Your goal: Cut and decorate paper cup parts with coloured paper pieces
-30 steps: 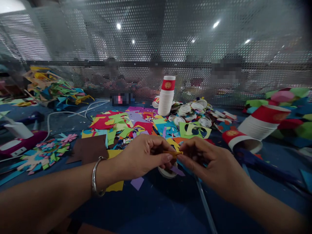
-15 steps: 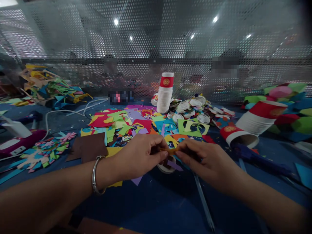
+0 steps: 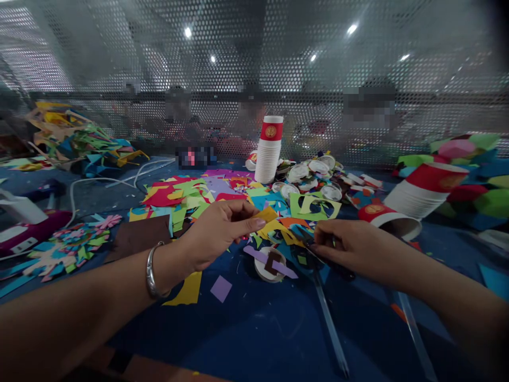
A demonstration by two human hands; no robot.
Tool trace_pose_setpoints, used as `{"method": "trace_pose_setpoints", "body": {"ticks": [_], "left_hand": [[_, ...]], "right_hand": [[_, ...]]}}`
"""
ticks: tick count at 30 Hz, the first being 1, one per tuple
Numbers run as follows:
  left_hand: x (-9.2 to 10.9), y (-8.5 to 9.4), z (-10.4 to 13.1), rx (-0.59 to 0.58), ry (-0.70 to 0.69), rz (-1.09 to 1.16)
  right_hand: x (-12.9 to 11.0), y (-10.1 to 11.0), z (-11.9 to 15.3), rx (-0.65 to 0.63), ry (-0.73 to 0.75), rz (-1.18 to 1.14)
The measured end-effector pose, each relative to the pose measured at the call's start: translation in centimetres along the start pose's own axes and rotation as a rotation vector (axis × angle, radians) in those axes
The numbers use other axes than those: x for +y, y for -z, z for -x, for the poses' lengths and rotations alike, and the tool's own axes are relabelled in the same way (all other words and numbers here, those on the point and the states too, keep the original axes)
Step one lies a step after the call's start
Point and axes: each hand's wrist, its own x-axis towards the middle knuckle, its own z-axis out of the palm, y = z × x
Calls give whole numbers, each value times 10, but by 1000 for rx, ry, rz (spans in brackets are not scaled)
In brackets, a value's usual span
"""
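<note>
My left hand (image 3: 222,231), with a silver bangle at the wrist, pinches a small folded piece of yellow paper (image 3: 267,214) between thumb and fingers. My right hand (image 3: 344,241) is closed on dark scissors (image 3: 347,274), which the fingers partly hide. Between and below the hands sits a white round cup piece (image 3: 262,271), crossed by a purple paper strip (image 3: 284,269) and a brown paper bit (image 3: 272,262). A purple paper square (image 3: 221,289) and a yellow sheet (image 3: 189,292) lie nearer to my left forearm.
Coloured paper scraps (image 3: 178,193) cover the table's middle. Behind them stand stacked paper cups (image 3: 268,154) and a heap of white discs (image 3: 306,172). More cups (image 3: 417,193) lean at right. Clear sticks (image 3: 331,323) lie in front. At left are a purple-and-white device (image 3: 32,228) and a white cable (image 3: 99,180).
My hands have moved apart. The yellow paper stays in my left hand, while my right hand has let go of it and now grips the scissors. The cup piece is uncovered.
</note>
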Motion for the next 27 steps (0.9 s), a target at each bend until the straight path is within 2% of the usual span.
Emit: {"method": "trace_pose_setpoints", "body": {"ticks": [8,13,19,22,27], "left_hand": [[0,-1,-1,-16,121,225],[-3,1,-2,-18,108,214],[-4,1,-2,-19,120,208],[-4,0,-2,-23,144,217],[-6,-1,-2,-32,149,261]], "right_hand": [[-4,-1,4,-15,87,39],[0,-4,3,8,91,78],[-1,3,1,86,45,8],[-5,7,1,93,-43,-154],[-22,9,5,0,-137,-663]]}}
